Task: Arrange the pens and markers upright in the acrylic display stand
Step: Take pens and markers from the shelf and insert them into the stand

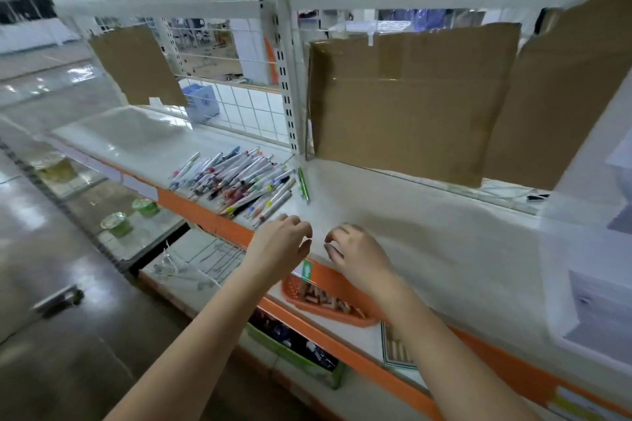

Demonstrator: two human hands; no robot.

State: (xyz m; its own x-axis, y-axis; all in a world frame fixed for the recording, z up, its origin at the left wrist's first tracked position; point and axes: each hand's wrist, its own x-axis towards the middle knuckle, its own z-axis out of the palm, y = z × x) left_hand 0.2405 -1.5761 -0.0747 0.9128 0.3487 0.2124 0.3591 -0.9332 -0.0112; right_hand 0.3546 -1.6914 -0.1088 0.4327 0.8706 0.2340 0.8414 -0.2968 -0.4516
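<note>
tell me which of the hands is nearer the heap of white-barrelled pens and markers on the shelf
Left. The left hand hovers just beside the heap, near its closest pens; the right hand sits farther right.

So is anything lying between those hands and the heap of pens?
Nothing visible: only bare white shelf lies between the left hand, the right hand and the pile of pens. No acrylic stand is plainly visible.

We can read no words, brands or numbers anywhere here. The one sign we can make out is a small green tag [306, 271] on the orange front edge of the shelf [212, 215], bearing what looks like a white upward arrow. Pale label strips [138, 185] sit further along that edge, but any print on them is too blurred for us to read.
</note>
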